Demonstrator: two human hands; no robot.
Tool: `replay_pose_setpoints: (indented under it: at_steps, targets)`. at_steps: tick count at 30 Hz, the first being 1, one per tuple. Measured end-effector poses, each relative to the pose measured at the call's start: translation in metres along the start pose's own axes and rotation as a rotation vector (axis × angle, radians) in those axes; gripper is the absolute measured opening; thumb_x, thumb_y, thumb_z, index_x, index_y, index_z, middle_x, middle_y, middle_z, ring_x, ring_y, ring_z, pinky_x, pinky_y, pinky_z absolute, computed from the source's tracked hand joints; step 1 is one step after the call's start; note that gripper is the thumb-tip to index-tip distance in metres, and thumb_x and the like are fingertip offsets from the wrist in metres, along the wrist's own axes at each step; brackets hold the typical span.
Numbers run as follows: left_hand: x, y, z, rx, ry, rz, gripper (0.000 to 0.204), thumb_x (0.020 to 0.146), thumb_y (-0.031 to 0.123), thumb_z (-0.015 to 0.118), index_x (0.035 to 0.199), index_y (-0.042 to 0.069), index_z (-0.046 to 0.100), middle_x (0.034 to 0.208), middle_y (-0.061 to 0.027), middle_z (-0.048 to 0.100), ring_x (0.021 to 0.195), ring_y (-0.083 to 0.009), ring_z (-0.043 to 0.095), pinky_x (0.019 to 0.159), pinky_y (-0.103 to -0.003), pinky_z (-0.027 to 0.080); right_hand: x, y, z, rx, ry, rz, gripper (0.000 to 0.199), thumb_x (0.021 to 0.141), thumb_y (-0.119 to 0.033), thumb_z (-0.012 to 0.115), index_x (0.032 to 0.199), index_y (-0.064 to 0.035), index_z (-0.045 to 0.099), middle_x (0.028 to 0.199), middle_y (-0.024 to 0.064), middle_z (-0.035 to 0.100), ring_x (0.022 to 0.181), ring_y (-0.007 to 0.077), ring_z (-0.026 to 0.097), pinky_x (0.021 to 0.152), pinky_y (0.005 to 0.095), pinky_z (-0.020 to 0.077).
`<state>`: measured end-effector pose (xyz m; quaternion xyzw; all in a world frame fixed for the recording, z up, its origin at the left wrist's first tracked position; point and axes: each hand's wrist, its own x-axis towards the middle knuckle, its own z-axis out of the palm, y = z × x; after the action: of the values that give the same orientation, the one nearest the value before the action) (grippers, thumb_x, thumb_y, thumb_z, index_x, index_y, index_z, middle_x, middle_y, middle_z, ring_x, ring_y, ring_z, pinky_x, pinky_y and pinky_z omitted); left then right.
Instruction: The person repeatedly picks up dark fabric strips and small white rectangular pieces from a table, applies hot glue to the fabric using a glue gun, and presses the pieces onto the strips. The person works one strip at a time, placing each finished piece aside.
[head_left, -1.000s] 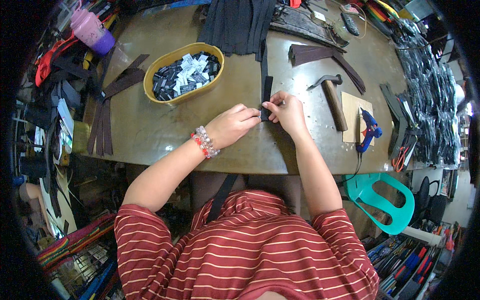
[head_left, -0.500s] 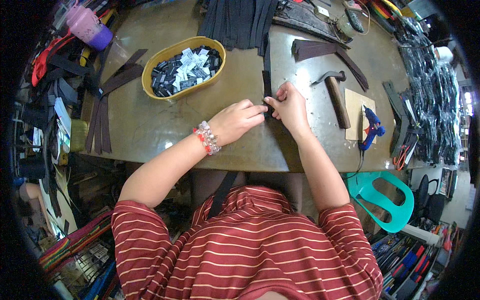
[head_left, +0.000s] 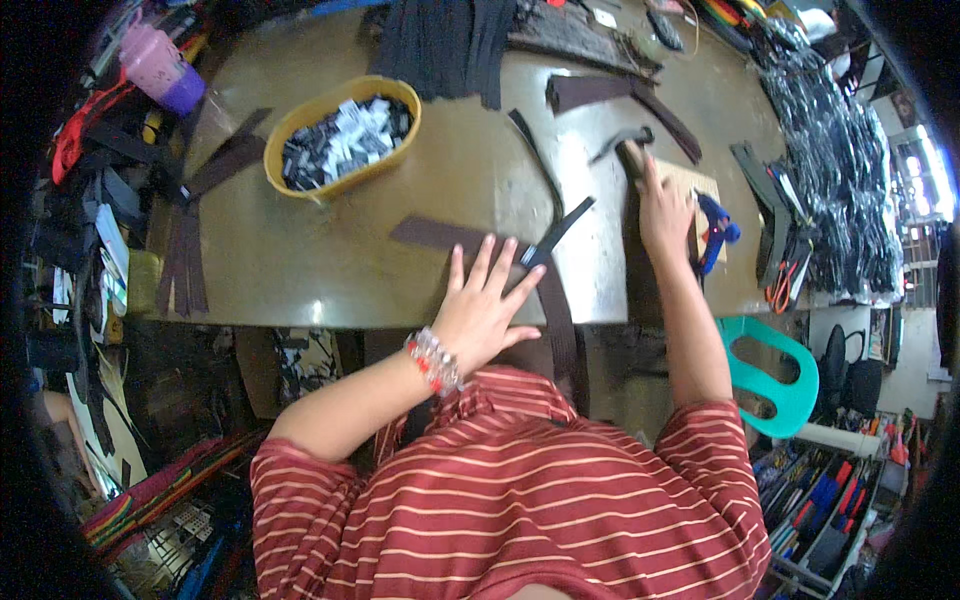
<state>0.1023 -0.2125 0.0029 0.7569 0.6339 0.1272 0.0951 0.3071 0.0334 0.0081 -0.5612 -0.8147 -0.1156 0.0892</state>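
My left hand (head_left: 482, 305) lies flat near the table's front edge, fingers spread, over dark webbing straps. Under its fingertips runs a brown-black strip (head_left: 425, 232) reaching leftward. Beside the index fingertip a short black strap (head_left: 570, 222) with a small white mark lies slanted. Another dark strip (head_left: 562, 320) drops over the front edge toward my lap, and a thin black strap (head_left: 538, 155) extends away. My right hand (head_left: 662, 215) is over the wooden handle of a hammer (head_left: 628, 135), one finger along it; its grip is blurred and partly hidden.
A yellow tub (head_left: 345, 186) of small black pieces and white labels stands left. Right of my right hand, a blue glue gun (head_left: 716, 235) rests on cardboard (head_left: 690, 180), with orange-handled scissors (head_left: 781, 288) farther right. Bundled straps (head_left: 440, 50) lie at the back; a green stool (head_left: 770, 385) stands below.
My hands have parted. The left has opened flat over the straps; the right has moved right to the hammer. The strap formerly between my fingers now lies on the table, and the view has shifted.
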Motion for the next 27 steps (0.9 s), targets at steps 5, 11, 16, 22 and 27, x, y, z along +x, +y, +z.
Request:
replay_pose_setpoints:
  at_steps: [5,11,16,22,27]
  targets:
    - [0.015,0.005,0.013,0.004,0.005,0.026,0.074,0.074,0.07,0.053,0.14,0.042,0.035,0.15,-0.0283,0.01,0.138,-0.0477,0.007,0.103,-0.07,0.008,-0.055,-0.046,-0.075,0.629,0.21,-0.129,0.047,0.095,-0.012,0.046,0.141,-0.022,0.039,0.112,0.0163,0.061,0.077,0.0239,0.062,0.07,0.0376,0.0497]
    - [0.014,0.004,0.009,0.002,-0.012,0.022,0.079,0.069,0.071,0.058,0.139,0.046,0.033,0.15,-0.0294,0.007,0.139,-0.0475,0.005,0.103,-0.069,0.008,-0.143,-0.065,-0.097,0.693,-0.392,-0.05,0.05,0.09,-0.009,0.055,0.138,-0.0088,0.041,0.117,0.0246,0.057,0.104,0.0371,0.06,0.082,0.0403,0.0499]
    - [0.014,0.004,0.012,0.01,-0.016,0.009,0.08,0.068,0.072,0.058,0.139,0.043,0.036,0.15,-0.029,0.004,0.139,-0.0467,0.004,0.105,-0.067,0.006,-0.162,-0.076,-0.097,0.842,0.176,-0.307,0.047,0.089,-0.011,0.057,0.135,-0.0055,0.044,0.104,0.0255,0.061,0.093,0.04,0.062,0.075,0.0437,0.0514]
    - [0.004,0.009,0.019,0.037,0.205,0.08,0.063,0.074,0.05,0.066,0.131,0.03,0.05,0.15,-0.0242,0.013,0.137,-0.0431,0.018,0.106,-0.062,0.02,-0.132,-0.057,-0.079,0.924,-0.251,-0.076,0.048,0.094,-0.015,0.049,0.141,-0.0195,0.039,0.13,0.015,0.053,0.122,0.028,0.05,0.102,0.0347,0.0378]
    - [0.012,0.017,-0.005,-0.515,0.226,0.147,0.029,0.073,-0.001,0.057,0.101,0.008,0.063,0.088,-0.0104,0.057,0.083,-0.0261,0.057,0.073,-0.034,0.049,-0.063,-0.006,-0.007,0.288,0.234,-0.023,0.057,0.084,-0.011,0.063,0.136,-0.0291,0.047,0.087,0.0114,0.057,0.08,0.029,0.057,0.074,0.0374,0.0473]
